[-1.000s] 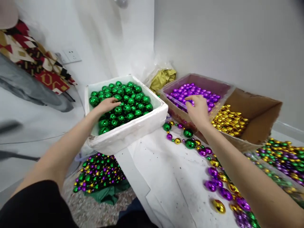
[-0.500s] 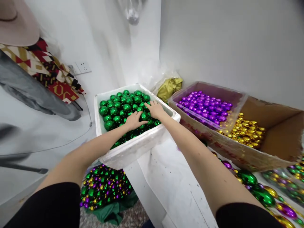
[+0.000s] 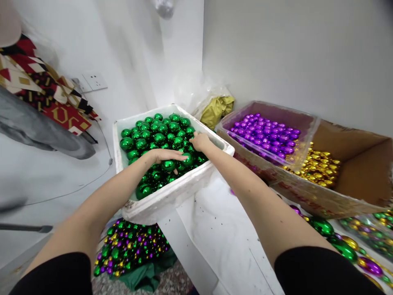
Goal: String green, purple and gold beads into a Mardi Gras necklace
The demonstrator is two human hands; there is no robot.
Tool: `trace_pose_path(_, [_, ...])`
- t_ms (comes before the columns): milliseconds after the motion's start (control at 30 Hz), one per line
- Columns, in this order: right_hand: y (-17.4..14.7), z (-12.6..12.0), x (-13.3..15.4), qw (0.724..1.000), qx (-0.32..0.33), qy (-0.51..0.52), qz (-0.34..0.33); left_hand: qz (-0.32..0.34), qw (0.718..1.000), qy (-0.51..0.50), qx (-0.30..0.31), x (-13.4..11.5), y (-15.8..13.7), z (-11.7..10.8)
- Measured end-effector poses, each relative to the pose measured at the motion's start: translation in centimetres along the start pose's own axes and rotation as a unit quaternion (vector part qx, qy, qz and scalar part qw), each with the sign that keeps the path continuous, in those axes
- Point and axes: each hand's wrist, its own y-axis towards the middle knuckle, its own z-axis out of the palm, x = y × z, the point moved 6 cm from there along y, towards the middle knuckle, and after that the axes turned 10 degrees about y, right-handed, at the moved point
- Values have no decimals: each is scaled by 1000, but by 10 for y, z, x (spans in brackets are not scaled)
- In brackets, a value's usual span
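Observation:
A white foam box (image 3: 172, 201) holds many shiny green balls (image 3: 141, 144). My left hand (image 3: 162, 155) is open over the near part of the pile. Its fingers stretch to the right, and a green ball shows between them and the thumb below. Farther right in the box, near its right wall, is my right hand (image 3: 201, 141). Its fingers are curled in against the green balls, and whatever they may hold is hidden.
Right of the foam box, a cardboard box (image 3: 294, 190) carries a clear plastic bin (image 3: 270, 153) of purple beads and loose gold beads (image 3: 322, 168). Mixed beads (image 3: 132, 246) lie below on the left. Bead strands (image 3: 340, 248) lie at lower right.
My left hand has moved left and turned, with its fingers now extended sideways. My right hand's fingers, spread before, have curled in. The view has shifted slightly.

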Motion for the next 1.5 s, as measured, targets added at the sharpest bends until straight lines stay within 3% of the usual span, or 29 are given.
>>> trace_pose_path(100, [-11,3,0,1000,5,15,16,-34,998,-27,47,2,-5,13])
trace_pose_path(233, [-33,2,0,998,-4,55,36,-29,994,-59,84,-1,0,30])
trace_pose_path(400, [-57,-20,-12,990,-51,129,37,-23,996,-70,44,-10,-6,17])
trace_pose_path(467, [-70,-40,-25,965,-100,241,34,-3,997,-79,9,-19,-18,3])
trace_pose_path(500, [-80,-50,-33,933,-122,338,23,9,996,-82,-21,-24,-26,-5])
trace_pose_path(533, [-92,-59,-39,883,-133,450,4,23,994,-82,-61,-29,-37,-12])
trace_pose_path(600, [-126,-68,-49,748,-111,652,-50,50,984,-80,-149,-40,-64,-20])
trace_pose_path(667, [-172,-66,-54,650,-59,753,-90,88,970,-86,-211,-52,-92,-13])
trace_pose_path(700, [-199,-61,-58,619,-42,779,-93,104,960,-93,-241,-57,-104,-5])
trace_pose_path(733, [-227,-52,-63,599,-33,795,-85,119,955,-100,-252,-62,-113,8])
trace_pose_path(767, [-255,-42,-70,587,-33,806,-67,139,958,-110,-224,-67,-117,28])
trace_pose_path(800, [-284,-30,-79,580,-44,813,-38,166,964,-125,-168,-73,-116,53])
trace_pose_path(833, [-313,-17,-91,575,-67,815,-1,189,969,-139,-75,-80,-111,84])
trace_pose_path(933, [-409,21,-138,554,-184,800,135,197,952,-141,186,-94,-86,192])
trace_pose_path(1000, [-477,46,-167,531,-273,773,216,200,939,-115,257,-104,-64,257])
trace_pose_path(1033, [-509,58,-178,522,-310,755,250,209,938,-87,262,-111,-52,284])
trace_pose_path(1067, [-539,70,-185,516,-340,733,284,224,940,-39,253,-118,-41,308])
trace_pose_path(1133, [-585,97,-189,517,-362,694,346,265,945,73,175,-134,-21,342])
trace_pose_path(1233, [-616,133,-178,557,-362,633,398,299,918,243,93,-155,-6,375])
trace_pose_path(1400, [-590,152,-161,678,-395,503,362,334,840,427,0,-172,0,408])
trace_pose_path(1500, [-558,148,-161,738,-399,422,344,346,823,451,-13,-169,3,421])
